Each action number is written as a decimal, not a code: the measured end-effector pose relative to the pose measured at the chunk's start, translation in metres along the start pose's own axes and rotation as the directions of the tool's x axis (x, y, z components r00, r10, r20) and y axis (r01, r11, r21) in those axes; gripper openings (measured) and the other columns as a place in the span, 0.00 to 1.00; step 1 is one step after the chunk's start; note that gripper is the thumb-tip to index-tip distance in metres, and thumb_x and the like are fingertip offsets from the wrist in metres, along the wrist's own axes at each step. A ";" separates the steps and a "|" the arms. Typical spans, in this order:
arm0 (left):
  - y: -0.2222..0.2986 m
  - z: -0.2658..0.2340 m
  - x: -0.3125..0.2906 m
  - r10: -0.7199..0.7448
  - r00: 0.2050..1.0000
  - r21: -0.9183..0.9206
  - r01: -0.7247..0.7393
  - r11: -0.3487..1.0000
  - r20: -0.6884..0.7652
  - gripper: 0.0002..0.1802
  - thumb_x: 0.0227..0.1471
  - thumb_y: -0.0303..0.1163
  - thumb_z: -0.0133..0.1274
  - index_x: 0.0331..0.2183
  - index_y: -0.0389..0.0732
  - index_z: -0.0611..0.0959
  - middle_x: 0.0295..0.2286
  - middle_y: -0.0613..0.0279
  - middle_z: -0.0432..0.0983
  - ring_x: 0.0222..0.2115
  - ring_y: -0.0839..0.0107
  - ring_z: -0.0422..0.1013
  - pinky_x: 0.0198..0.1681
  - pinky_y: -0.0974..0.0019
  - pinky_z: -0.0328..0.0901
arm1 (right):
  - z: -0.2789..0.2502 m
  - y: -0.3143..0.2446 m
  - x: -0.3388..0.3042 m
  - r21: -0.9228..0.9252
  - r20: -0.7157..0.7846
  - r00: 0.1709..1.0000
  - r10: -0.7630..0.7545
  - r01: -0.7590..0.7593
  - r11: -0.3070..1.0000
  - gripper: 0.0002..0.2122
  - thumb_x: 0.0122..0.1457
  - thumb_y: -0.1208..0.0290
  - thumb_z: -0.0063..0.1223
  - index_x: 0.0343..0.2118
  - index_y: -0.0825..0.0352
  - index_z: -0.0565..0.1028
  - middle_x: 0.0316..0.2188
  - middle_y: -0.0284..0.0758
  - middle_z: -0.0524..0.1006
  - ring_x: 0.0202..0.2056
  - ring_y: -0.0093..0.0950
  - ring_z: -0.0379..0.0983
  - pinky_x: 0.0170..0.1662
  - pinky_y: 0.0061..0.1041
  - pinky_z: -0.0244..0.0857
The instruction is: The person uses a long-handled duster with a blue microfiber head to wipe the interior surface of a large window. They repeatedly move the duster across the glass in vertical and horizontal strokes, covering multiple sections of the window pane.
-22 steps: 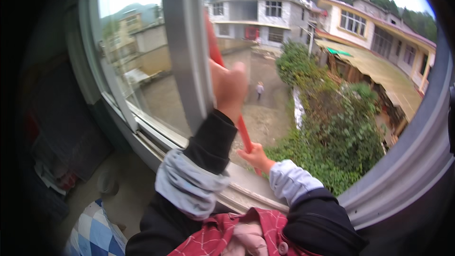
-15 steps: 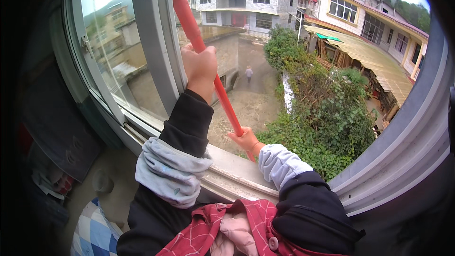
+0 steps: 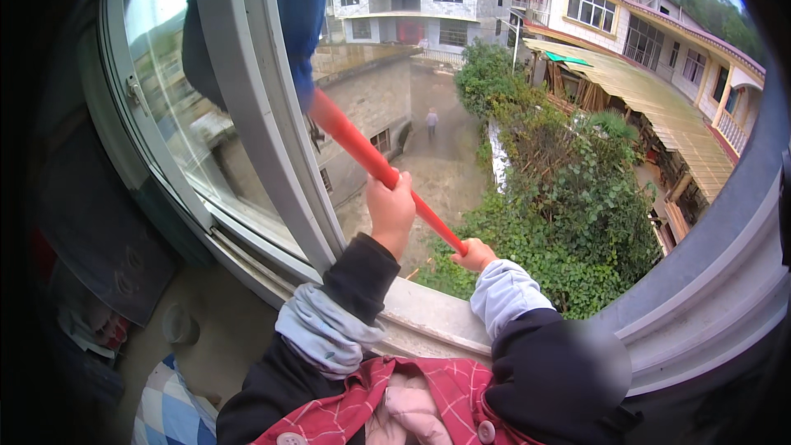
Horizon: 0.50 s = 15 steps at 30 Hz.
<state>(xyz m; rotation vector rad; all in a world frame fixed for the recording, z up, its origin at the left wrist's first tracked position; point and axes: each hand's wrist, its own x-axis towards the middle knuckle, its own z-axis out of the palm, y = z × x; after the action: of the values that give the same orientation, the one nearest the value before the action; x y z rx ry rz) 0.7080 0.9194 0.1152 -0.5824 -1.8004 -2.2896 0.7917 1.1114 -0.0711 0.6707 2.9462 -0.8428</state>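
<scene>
Both my hands hold a red-handled mop (image 3: pixel 354 144) outside the open window. My left hand (image 3: pixel 390 206) wraps round the middle of the handle. Lower down, my right hand (image 3: pixel 475 255) grips near its bottom end. The handle slants up to the left, toward a blue fabric mop head (image 3: pixel 298 21). Part of that head shows dark through the window glass (image 3: pixel 165 115), on the outer side of the pane. The upright window frame (image 3: pixel 259 99) hides its middle, and its top runs out of view. I cannot tell whether the fabric touches the glass.
My forearms reach over the pale sill and track (image 3: pixel 428 305). A curved frame (image 3: pixel 692 313) bounds the opening at right. Indoors at left are a bucket (image 3: pixel 180 324) and a blue-white checked cloth (image 3: pixel 169 404). Outside lie green bushes (image 3: pixel 568 206), buildings, and a distant person (image 3: pixel 432 121).
The mop head has come down into view beside the window frame. The handle leans further left. My left hand has moved down and right, my right hand slightly right; both still grip it.
</scene>
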 end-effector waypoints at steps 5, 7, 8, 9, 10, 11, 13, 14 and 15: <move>-0.031 -0.002 -0.028 -0.138 0.986 -0.086 0.147 0.985 0.096 0.08 0.52 0.23 0.53 0.34 0.37 0.70 0.26 0.64 0.68 0.26 0.74 0.66 0.33 0.69 0.64 | 0.008 0.037 -0.007 -0.094 0.003 0.993 0.120 -0.119 0.988 0.14 0.48 0.56 0.59 0.38 0.51 0.80 0.34 0.38 0.80 0.38 0.39 0.76 0.43 0.36 0.69; -0.041 -0.002 -0.037 -0.165 0.979 -0.124 0.179 0.976 0.121 0.09 0.52 0.23 0.54 0.34 0.36 0.70 0.26 0.65 0.68 0.27 0.75 0.66 0.33 0.69 0.64 | 0.011 0.049 -0.009 -0.168 -0.019 0.990 0.137 -0.139 0.976 0.13 0.46 0.58 0.60 0.37 0.51 0.81 0.33 0.37 0.80 0.37 0.37 0.77 0.43 0.35 0.70; -0.045 -0.003 -0.040 -0.148 0.981 -0.131 0.164 0.978 0.123 0.09 0.51 0.23 0.54 0.34 0.36 0.70 0.27 0.65 0.69 0.27 0.75 0.67 0.33 0.69 0.64 | 0.013 0.054 -0.009 -0.173 -0.014 0.990 0.140 -0.141 0.975 0.14 0.46 0.57 0.61 0.36 0.52 0.81 0.32 0.36 0.80 0.37 0.37 0.77 0.43 0.35 0.70; -0.049 -0.003 -0.044 -0.201 0.972 -0.159 0.219 0.963 0.121 0.10 0.50 0.23 0.56 0.34 0.36 0.71 0.27 0.65 0.70 0.27 0.75 0.67 0.33 0.70 0.64 | 0.014 0.060 -0.010 -0.186 -0.012 0.990 0.143 -0.143 0.972 0.14 0.45 0.57 0.61 0.36 0.52 0.80 0.32 0.36 0.80 0.36 0.37 0.77 0.42 0.35 0.69; -0.054 -0.003 -0.047 -0.230 0.966 -0.163 0.248 0.955 0.121 0.09 0.50 0.23 0.56 0.33 0.36 0.72 0.27 0.65 0.70 0.28 0.75 0.67 0.34 0.70 0.64 | 0.014 0.065 -0.010 -0.208 0.004 0.986 0.167 -0.162 0.965 0.14 0.45 0.57 0.62 0.35 0.53 0.80 0.31 0.36 0.80 0.35 0.36 0.76 0.42 0.34 0.69; -0.057 -0.003 -0.050 -0.256 0.960 -0.161 0.272 0.949 0.114 0.09 0.50 0.23 0.57 0.32 0.37 0.73 0.27 0.66 0.70 0.29 0.76 0.67 0.35 0.70 0.64 | 0.013 0.069 -0.010 -0.213 0.032 0.980 0.196 -0.185 0.960 0.15 0.44 0.56 0.63 0.35 0.52 0.81 0.30 0.35 0.80 0.35 0.35 0.77 0.42 0.34 0.70; -0.064 -0.001 -0.051 -0.297 0.948 -0.155 0.311 0.938 0.112 0.09 0.48 0.22 0.58 0.32 0.38 0.74 0.28 0.66 0.71 0.30 0.76 0.68 0.37 0.71 0.64 | 0.011 0.075 -0.009 -0.238 0.028 0.984 0.178 -0.166 0.957 0.15 0.42 0.56 0.64 0.35 0.51 0.81 0.30 0.35 0.80 0.35 0.35 0.77 0.41 0.34 0.70; -0.066 -0.001 -0.051 -0.275 0.956 -0.165 0.289 0.943 0.100 0.09 0.48 0.22 0.58 0.32 0.37 0.74 0.28 0.66 0.71 0.30 0.76 0.68 0.37 0.71 0.64 | 0.009 0.075 -0.009 -0.273 0.043 0.977 0.210 -0.190 0.943 0.16 0.41 0.56 0.64 0.36 0.51 0.81 0.29 0.34 0.80 0.35 0.35 0.77 0.41 0.33 0.70; -0.068 0.000 -0.051 -0.255 0.963 -0.175 0.267 0.948 0.089 0.09 0.48 0.22 0.58 0.33 0.37 0.74 0.28 0.66 0.72 0.30 0.76 0.68 0.37 0.71 0.64 | 0.007 0.073 -0.008 -0.313 0.026 0.986 0.164 -0.147 0.938 0.14 0.38 0.60 0.64 0.32 0.54 0.81 0.28 0.35 0.80 0.34 0.35 0.77 0.39 0.34 0.71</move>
<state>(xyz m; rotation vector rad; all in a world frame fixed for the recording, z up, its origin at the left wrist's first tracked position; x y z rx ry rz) 0.7296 0.9318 0.0343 -0.4743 -1.8002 -2.6660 0.8275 1.1607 -0.1131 0.8288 2.8379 -0.3648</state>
